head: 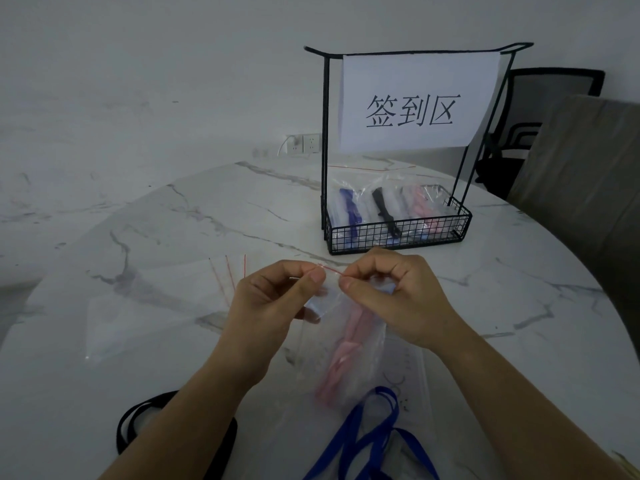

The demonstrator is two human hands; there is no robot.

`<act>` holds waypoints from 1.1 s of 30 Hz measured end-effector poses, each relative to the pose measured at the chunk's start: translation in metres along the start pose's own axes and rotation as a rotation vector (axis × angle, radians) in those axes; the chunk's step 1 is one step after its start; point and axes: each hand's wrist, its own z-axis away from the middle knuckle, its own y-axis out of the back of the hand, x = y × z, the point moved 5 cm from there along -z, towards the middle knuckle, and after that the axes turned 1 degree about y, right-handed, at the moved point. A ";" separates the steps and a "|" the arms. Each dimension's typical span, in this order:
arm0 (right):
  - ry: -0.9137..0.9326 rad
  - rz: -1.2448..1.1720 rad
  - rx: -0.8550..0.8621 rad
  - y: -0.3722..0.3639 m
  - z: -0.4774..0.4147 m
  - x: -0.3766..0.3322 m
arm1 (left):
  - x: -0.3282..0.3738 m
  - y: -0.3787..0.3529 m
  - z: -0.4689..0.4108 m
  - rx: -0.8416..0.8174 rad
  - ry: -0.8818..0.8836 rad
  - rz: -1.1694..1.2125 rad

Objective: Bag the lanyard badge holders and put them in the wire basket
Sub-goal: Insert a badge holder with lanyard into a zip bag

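Two pinches: left grip [273,303] and right grip [391,292] clamp bag [374,342] top seal; pink lanyard [349,344] inside, below grips.

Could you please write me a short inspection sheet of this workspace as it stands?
Surface: white marbled table.
Job's things: clear bag with a pink lanyard inside; wire basket holds bagged lanyards in blue, black and pink; spare bags lie flat at left; blue lanyard and black lanyard lie unbagged at the near edge.
Clutter: nothing seen.
Grippers: left hand and right hand each pinch the bag's red-striped top edge.
Cables: white cable runs to the wall socket.
Surroundings: paper sign hangs on the basket's frame; black chair behind the table.
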 end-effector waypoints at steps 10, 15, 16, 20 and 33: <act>-0.075 0.032 0.015 0.004 0.001 0.003 | -0.001 0.001 0.000 0.044 0.035 0.061; -0.085 0.070 -0.033 0.000 0.001 0.003 | 0.001 0.000 0.000 0.051 0.013 0.035; -0.083 0.072 -0.040 0.000 0.001 0.002 | 0.002 0.000 0.000 0.049 0.005 0.035; -0.074 0.062 -0.048 0.004 0.000 0.000 | 0.004 0.001 0.000 0.047 0.000 0.031; -0.060 0.090 -0.045 0.003 0.000 0.003 | 0.001 0.007 -0.003 0.082 0.035 0.148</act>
